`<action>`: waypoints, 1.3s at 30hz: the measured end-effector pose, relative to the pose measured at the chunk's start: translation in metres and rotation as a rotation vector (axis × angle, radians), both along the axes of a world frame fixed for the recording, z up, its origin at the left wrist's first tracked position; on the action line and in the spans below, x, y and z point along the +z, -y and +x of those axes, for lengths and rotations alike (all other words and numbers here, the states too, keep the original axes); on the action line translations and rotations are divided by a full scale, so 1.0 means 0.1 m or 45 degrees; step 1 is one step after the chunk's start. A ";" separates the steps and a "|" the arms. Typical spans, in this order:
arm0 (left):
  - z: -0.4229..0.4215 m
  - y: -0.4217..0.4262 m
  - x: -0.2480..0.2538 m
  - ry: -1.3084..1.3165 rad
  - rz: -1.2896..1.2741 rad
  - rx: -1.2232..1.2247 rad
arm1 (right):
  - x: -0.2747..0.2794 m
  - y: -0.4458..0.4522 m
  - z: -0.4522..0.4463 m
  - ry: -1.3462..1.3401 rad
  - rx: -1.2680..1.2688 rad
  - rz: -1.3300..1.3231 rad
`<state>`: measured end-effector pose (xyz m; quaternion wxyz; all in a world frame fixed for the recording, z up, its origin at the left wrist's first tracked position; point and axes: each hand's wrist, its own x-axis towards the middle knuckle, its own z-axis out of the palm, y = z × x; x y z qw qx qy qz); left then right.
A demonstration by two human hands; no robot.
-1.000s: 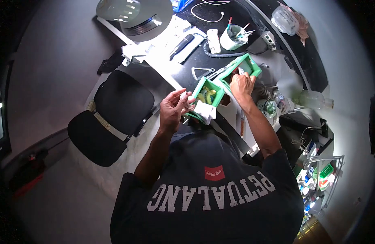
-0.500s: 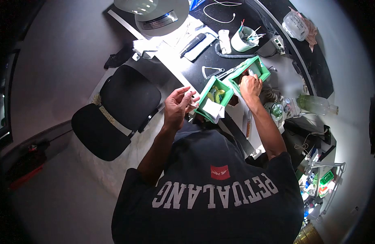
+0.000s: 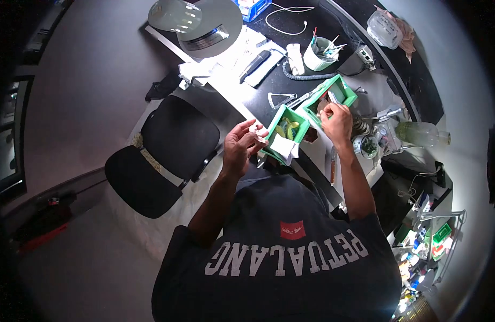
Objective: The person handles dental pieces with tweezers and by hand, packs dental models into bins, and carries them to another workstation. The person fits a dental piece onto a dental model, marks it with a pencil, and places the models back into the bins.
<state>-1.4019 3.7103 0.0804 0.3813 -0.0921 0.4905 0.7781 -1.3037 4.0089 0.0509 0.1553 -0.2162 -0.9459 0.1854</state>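
My left hand (image 3: 242, 144) is closed on a small white piece (image 3: 257, 132), at the left side of the near green box (image 3: 286, 114). Yellow-green pieces (image 3: 286, 129) lie inside that box, and a white paper (image 3: 284, 147) hangs over its front edge. My right hand (image 3: 336, 122) is at the front edge of the far green box (image 3: 347, 87). Its thumb and fingers are pressed together; what they hold, if anything, is too small to make out. Something white and something dark show inside the far box, partly behind my fingers.
A caliper-like tool (image 3: 280, 100) lies behind the boxes. Farther back are a pen cup (image 3: 317, 57), a coiled cord (image 3: 301, 77) and a large lamp (image 3: 212, 32). A clear bottle (image 3: 416, 133) and a small potted plant (image 3: 369, 146) stand right. A black chair (image 3: 180, 130) is left.
My right hand has drawn back from inside the far green box to its front edge. My left hand stays beside the near box, with the white piece showing more. The camera view has shifted.
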 end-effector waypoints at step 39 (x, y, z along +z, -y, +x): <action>0.07 -0.64 -0.06 -0.211 0.125 -0.141 | 0.47 0.82 0.11 -0.298 0.010 -1.400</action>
